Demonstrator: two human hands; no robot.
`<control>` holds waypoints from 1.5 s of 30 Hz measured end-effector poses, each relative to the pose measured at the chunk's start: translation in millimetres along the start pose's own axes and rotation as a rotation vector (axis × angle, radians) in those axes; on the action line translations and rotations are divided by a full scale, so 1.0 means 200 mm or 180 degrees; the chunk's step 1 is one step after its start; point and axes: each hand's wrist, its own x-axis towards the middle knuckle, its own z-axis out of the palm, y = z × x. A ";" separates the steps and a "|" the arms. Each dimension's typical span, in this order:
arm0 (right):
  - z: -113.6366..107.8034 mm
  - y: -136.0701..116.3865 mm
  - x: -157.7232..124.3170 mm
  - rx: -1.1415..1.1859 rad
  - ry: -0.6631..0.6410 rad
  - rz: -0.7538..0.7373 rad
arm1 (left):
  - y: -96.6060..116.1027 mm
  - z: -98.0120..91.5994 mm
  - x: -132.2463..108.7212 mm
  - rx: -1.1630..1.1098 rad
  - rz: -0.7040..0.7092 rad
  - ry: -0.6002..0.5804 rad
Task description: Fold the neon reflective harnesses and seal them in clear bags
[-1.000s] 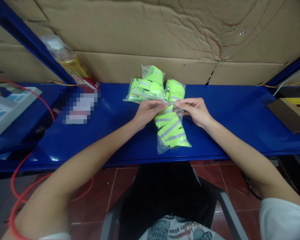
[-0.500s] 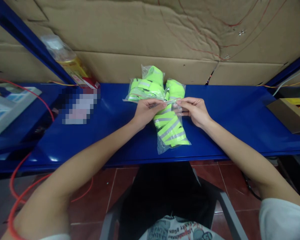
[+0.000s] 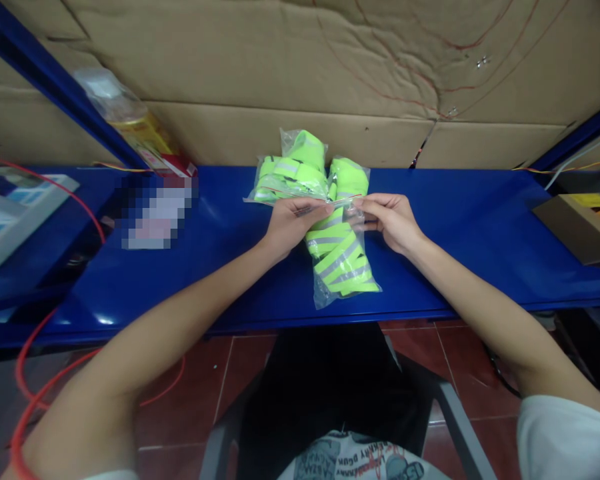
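A clear zip-lock bag (image 3: 341, 257) with neon yellow reflective straps inside lies on the blue table, its mouth end towards the back. My left hand (image 3: 296, 223) pinches the bag's mouth at its left side, thumb on top. At the right side of the same edge, my right hand (image 3: 389, 219) grips the plastic between thumb and fingers. Just behind my hands, more bagged neon straps (image 3: 293, 175) are heaped on the left, and another neon bundle (image 3: 350, 177) lies to their right.
The blue table (image 3: 220, 267) backs onto a cardboard wall (image 3: 260, 80). A clear bottle with a yellow label (image 3: 130, 120) leans at the back left. An open cardboard box (image 3: 575, 230) sits at the right. A red hose (image 3: 25, 387) loops at the lower left.
Both hands hold the same edge of the bag with almost no movement. The whole view has shifted very slightly.
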 end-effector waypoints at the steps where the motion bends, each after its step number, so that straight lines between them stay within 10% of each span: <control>1: 0.00 0.00 0.00 0.0019 -0.0016 -0.0031 | 0.00 0.00 0.00 -0.0020 -0.0037 0.0013; 45: 0.04 0.03 -0.02 -0.0695 -0.0149 -0.0645 | 0.03 0.04 -0.05 0.0384 0.0423 -0.0302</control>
